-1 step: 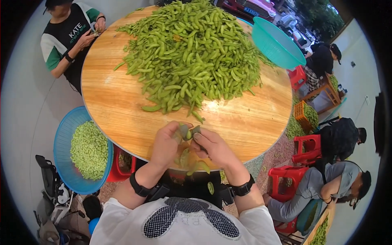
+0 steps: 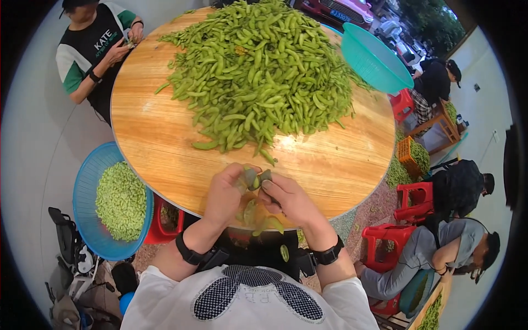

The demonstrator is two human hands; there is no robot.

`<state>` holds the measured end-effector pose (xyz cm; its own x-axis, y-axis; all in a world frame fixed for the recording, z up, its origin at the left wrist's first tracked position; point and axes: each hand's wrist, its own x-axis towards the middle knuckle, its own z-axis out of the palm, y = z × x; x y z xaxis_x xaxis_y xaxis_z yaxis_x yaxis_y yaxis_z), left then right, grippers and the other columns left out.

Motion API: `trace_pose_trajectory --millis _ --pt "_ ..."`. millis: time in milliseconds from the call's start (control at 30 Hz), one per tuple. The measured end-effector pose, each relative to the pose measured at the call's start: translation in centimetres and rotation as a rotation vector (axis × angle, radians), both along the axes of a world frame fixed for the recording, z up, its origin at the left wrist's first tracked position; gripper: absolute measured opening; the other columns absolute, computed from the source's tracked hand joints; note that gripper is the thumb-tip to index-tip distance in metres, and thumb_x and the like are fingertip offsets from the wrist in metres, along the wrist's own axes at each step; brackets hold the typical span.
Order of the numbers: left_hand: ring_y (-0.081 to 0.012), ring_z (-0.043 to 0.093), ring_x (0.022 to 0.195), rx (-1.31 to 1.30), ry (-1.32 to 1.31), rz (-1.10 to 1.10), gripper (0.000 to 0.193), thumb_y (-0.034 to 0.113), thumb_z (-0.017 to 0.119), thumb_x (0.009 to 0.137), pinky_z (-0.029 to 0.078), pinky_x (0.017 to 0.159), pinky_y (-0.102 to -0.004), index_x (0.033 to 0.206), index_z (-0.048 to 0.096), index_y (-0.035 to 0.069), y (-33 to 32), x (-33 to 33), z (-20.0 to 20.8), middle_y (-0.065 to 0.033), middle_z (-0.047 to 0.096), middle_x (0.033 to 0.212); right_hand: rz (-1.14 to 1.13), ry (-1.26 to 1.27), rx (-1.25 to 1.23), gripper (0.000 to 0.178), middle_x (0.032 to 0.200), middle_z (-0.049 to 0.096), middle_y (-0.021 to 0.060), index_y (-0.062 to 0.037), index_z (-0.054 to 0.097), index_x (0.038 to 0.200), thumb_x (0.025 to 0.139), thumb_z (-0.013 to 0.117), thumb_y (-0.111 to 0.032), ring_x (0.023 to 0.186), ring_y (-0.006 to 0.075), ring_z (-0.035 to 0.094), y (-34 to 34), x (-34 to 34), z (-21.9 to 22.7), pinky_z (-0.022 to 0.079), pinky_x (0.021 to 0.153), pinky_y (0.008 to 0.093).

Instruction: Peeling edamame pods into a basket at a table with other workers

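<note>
At the table's near edge my left hand (image 2: 223, 194) and my right hand (image 2: 290, 199) meet, fingers closed on a green soybean pod (image 2: 255, 183) pinched between them. Dark coverings show at the thumb tips. Below my fingers are blurred green pods or husks (image 2: 273, 224), and a pale green piece (image 2: 284, 253) shows lower, against my dark clothing. A big heap of soybean pods (image 2: 264, 82) covers the far part of the round wooden table (image 2: 165, 159). To my left, shelled green beans (image 2: 121, 201) lie in a blue basket (image 2: 83, 203).
A teal basket (image 2: 374, 60) rests at the table's far right edge. Red stools (image 2: 379, 242) stand at the right, near seated people (image 2: 423, 247). An orange crate (image 2: 406, 157) holds pods. Across at the far left, another person (image 2: 99, 49) works with both hands.
</note>
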<state>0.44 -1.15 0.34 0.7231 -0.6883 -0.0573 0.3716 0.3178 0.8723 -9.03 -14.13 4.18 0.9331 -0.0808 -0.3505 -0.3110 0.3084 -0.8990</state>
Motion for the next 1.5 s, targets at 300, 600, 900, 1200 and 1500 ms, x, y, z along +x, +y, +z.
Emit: trace_pose_trajectory --millis 300,600,900,1200,1500 --pt "-0.0153 0.055 0.085 -0.155 -0.160 -0.295 0.016 0.010 0.063 0.082 0.042 0.076 -0.0258 0.093 0.064 -0.002 1.3 0.9 0.7 -0.0063 0.057 0.089 -0.005 0.072 0.632 0.014 0.069 0.041 -0.0013 -0.0068 0.049 0.103 0.096 0.043 -0.017 0.051 0.0040 0.032 1.2 -1.4 0.7 0.024 0.043 0.0166" --pt "-0.0143 0.051 0.091 -0.393 -0.059 -0.429 0.018 -0.007 0.051 0.077 0.039 0.081 -0.0259 0.091 0.061 0.000 1.3 1.2 0.3 -0.0040 0.054 0.087 0.032 -0.050 0.585 0.007 0.065 0.040 -0.0025 -0.0061 0.050 0.093 0.094 0.048 -0.013 0.051 0.0044 0.034 2.0 -1.9 -0.9 0.026 0.044 0.0179" --pt "-0.0080 0.050 0.063 0.038 -0.307 0.061 0.030 -0.005 0.041 0.079 0.040 0.054 -0.0215 0.098 0.063 0.000 0.5 0.5 0.6 -0.0019 0.059 0.090 -0.064 -0.302 -1.196 0.017 0.068 0.055 0.0221 -0.0001 0.048 0.080 0.082 0.060 -0.012 0.064 0.0397 0.055 1.8 1.4 0.5 0.043 0.053 0.0417" --pt "-0.0008 0.045 0.059 0.001 0.201 -0.055 0.020 0.007 0.050 0.090 0.028 0.045 -0.0137 0.106 0.062 0.002 -0.2 2.7 1.7 0.0019 0.061 0.084 -0.045 -0.282 -0.762 0.021 0.063 0.058 0.0172 -0.0003 0.054 0.074 0.083 0.061 -0.018 0.060 0.0332 0.058 -0.1 4.0 -0.5 0.043 0.052 0.0394" --pt "-0.0033 0.050 0.061 0.122 -0.052 0.136 0.024 -0.002 0.045 0.084 0.032 0.046 -0.0157 0.102 0.062 0.002 -1.2 4.0 1.1 0.0004 0.061 0.082 0.065 -0.396 -1.549 0.017 0.061 0.055 0.0199 -0.0008 0.056 0.083 0.084 0.057 -0.018 0.062 0.0363 0.059 1.0 5.8 0.5 0.045 0.053 0.0440"
